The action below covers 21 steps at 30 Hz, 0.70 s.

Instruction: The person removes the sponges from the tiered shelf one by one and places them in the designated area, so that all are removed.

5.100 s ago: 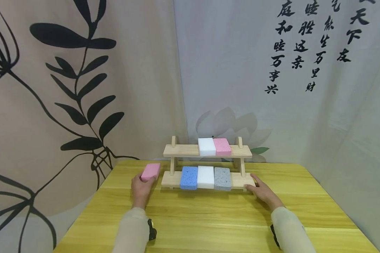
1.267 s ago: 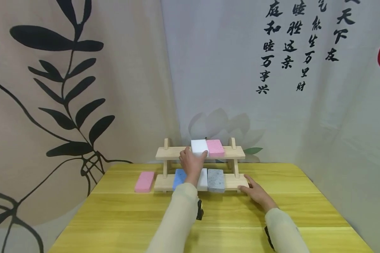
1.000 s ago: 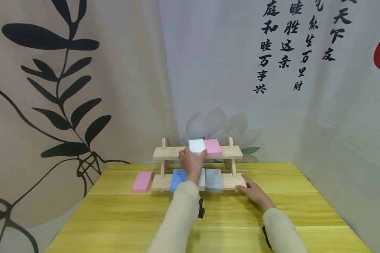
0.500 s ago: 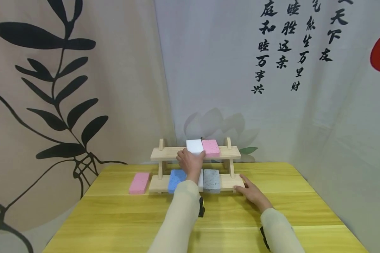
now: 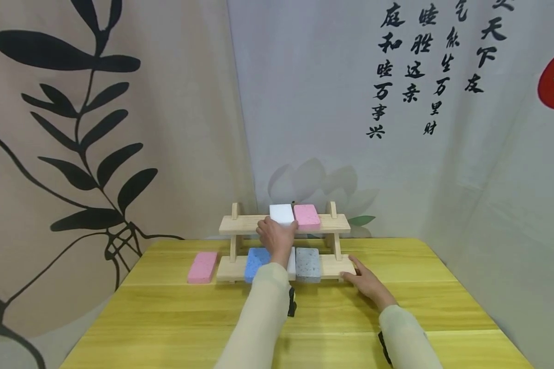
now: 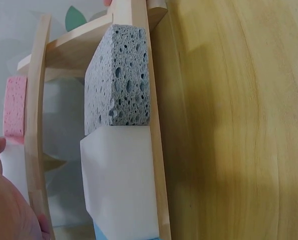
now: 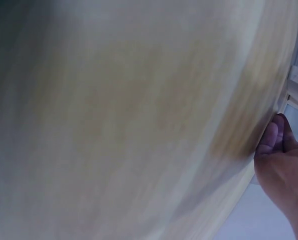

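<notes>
A two-tier wooden rack stands on the table. My left hand reaches to its upper shelf and grips a white sponge between thumb and fingers. Right beside that sponge lies a pink sponge. The lower shelf bears a blue sponge, a second white sponge, partly behind my left hand in the head view, and a grey, pitted sponge. My right hand holds the right end of the lower shelf between thumb and fingers. Another pink sponge lies flat left of the rack.
The rack stands near the back edge of the yellow wood-grain table. Close behind hangs a pale curtain with printed leaves and dark characters. My left forearm crosses in front of the lower shelf.
My left hand has put the pink sponge down left of the rack and moved to the upper shelf's white sponge, which has shifted slightly left. My right hand stays on the rack.
</notes>
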{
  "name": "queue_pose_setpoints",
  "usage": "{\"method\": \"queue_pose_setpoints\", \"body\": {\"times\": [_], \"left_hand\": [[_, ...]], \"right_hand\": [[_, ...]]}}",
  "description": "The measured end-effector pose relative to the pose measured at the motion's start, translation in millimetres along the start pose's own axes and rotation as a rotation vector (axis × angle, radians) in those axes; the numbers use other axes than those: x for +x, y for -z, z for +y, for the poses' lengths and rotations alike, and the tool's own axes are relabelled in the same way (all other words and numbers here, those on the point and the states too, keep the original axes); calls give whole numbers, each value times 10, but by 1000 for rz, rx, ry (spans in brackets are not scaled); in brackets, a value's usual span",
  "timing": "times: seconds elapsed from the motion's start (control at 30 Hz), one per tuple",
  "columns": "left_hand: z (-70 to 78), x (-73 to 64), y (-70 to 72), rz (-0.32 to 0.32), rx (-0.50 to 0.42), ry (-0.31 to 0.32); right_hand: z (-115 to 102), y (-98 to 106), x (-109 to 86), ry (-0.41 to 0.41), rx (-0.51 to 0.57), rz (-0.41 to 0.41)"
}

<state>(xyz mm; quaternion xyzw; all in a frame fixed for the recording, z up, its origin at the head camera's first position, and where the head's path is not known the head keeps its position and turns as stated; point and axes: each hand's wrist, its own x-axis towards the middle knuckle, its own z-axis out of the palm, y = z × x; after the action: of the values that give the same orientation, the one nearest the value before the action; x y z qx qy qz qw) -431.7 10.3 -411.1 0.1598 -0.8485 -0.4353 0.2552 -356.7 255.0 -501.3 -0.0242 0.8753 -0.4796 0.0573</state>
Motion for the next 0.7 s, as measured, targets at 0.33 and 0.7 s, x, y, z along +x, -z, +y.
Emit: {"method": "queue_pose_setpoints", "body": {"times": [0.33, 0.7], "left_hand": [[-82, 38, 103, -5, -96, -37], [-269, 124, 364, -3, -128, -88]], "right_hand": [[-24, -5, 8, 10, -6, 11], [10, -16, -6, 3, -24, 11]]}}
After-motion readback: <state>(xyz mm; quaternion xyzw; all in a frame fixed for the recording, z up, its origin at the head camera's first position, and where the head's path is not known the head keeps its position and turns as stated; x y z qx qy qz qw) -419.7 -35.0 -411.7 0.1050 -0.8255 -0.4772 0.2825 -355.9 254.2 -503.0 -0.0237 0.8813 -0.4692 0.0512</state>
